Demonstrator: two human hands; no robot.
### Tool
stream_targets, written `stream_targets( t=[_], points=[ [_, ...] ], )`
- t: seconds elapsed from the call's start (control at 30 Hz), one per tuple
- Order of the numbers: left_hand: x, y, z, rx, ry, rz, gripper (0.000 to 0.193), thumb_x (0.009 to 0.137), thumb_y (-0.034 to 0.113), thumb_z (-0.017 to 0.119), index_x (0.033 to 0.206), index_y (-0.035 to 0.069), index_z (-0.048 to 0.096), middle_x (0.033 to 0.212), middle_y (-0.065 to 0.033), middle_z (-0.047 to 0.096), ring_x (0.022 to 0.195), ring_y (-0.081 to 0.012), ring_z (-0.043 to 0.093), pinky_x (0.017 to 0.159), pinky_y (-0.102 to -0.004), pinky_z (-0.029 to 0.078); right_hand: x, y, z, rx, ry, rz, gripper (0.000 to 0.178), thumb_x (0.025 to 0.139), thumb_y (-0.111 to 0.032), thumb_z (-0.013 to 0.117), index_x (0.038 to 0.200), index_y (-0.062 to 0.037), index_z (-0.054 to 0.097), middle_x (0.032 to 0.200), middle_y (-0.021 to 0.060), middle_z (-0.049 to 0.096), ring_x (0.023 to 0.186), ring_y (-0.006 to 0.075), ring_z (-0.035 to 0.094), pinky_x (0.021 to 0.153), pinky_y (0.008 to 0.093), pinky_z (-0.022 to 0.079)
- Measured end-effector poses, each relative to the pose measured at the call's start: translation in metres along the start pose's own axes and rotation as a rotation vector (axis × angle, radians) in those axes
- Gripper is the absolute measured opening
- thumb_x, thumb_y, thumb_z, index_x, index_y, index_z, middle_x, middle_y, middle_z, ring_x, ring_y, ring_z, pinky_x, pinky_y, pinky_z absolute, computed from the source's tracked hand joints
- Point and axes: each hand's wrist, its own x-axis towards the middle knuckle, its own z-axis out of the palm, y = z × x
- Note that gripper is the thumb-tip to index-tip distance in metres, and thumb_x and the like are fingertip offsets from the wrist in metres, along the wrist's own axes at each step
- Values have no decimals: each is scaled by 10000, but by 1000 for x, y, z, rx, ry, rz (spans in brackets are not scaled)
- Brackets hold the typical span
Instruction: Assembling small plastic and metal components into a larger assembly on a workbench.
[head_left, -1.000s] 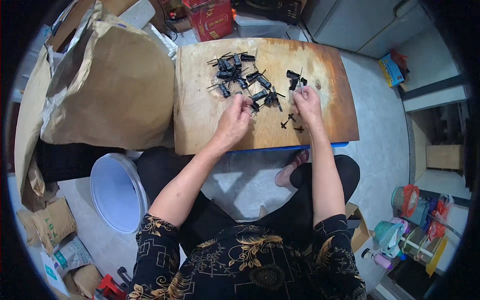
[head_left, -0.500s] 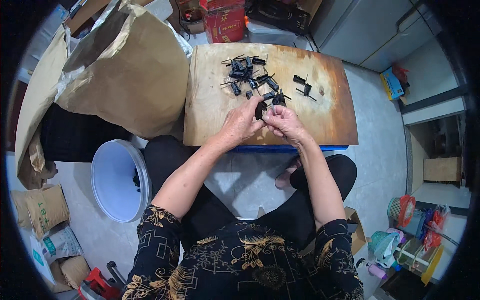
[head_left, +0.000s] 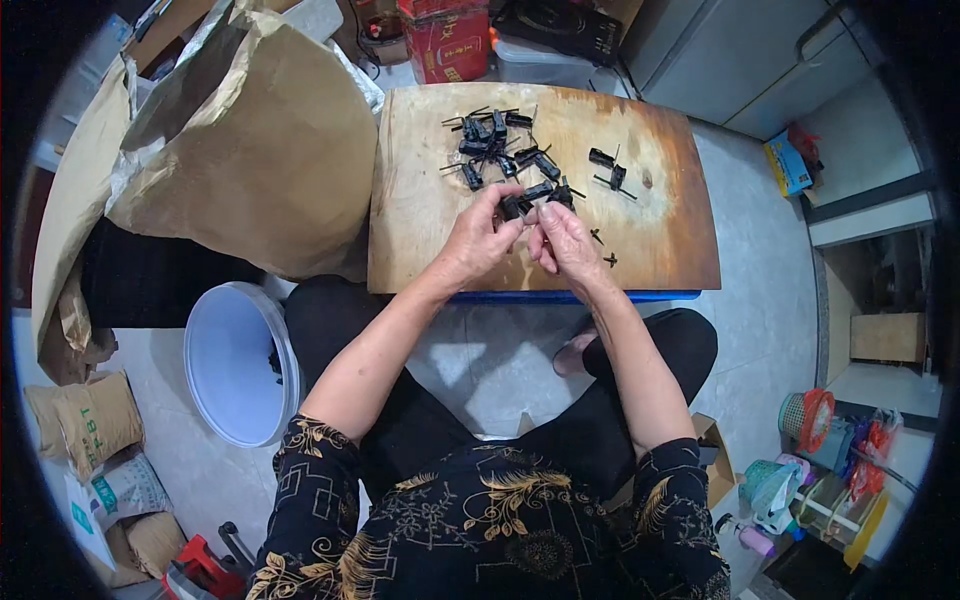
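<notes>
My left hand [head_left: 478, 234] is closed on a black plastic part [head_left: 511, 208] at the near side of the wooden board [head_left: 420, 200]. My right hand [head_left: 567, 240] meets it from the right, thumb and finger pinched close to the part; whatever sits in that pinch is too small to make out. Just beyond my fingers lies a loose pile of similar black parts [head_left: 484, 140] with thin rods sticking out. Two more black parts [head_left: 617, 178] lie apart on the right. Small black cross-shaped bits [head_left: 610, 260] rest beside my right hand.
A large brown paper sack [head_left: 250, 150] stands against the board's left side. Below it is a white bucket [head_left: 225, 365] with some black pieces inside. Behind the board sit a red box [head_left: 448, 45] and a clear plastic bin [head_left: 540, 68]. Baskets [head_left: 800, 420] stand at far right.
Small black bits now show on the board beside my right hand. Both hands have shifted slightly and remain close together around the black part.
</notes>
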Motion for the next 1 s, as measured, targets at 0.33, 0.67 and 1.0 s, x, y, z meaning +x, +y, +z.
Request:
stream_targets(
  t=[0.33, 0.67, 1.0],
  points=[
    [2, 22, -2, -269, -111, -165, 269, 827, 72, 557, 1060, 50, 423, 725, -15, 473, 566, -71, 489, 480, -216, 415, -6, -14, 6, -365, 19, -88, 246, 947, -242, 401, 883, -38, 521, 572, -25, 440, 519, 68, 436, 478, 233, 368],
    [5, 11, -1, -197, -176, -129, 250, 824, 60, 552, 1032, 43, 415, 733, -31, 485, 561, -81, 491, 483, -229, 417, -6, -10, -1, -388, -29, -90, 233, 940, -219, 416, 895, -11, 512, 591, 0, 431, 525, 89, 423, 480, 255, 359],
    [6, 6, -2, 80, -163, -48, 292, 789, 41, 561, 1035, 31, 405, 753, -129, 528, 648, -210, 542, 593, -336, 446, 1, 1, 7, -397, 47, -96, 222, 942, -212, 413, 875, -25, 513, 576, -4, 435, 529, 83, 424, 482, 248, 353]
  ],
)
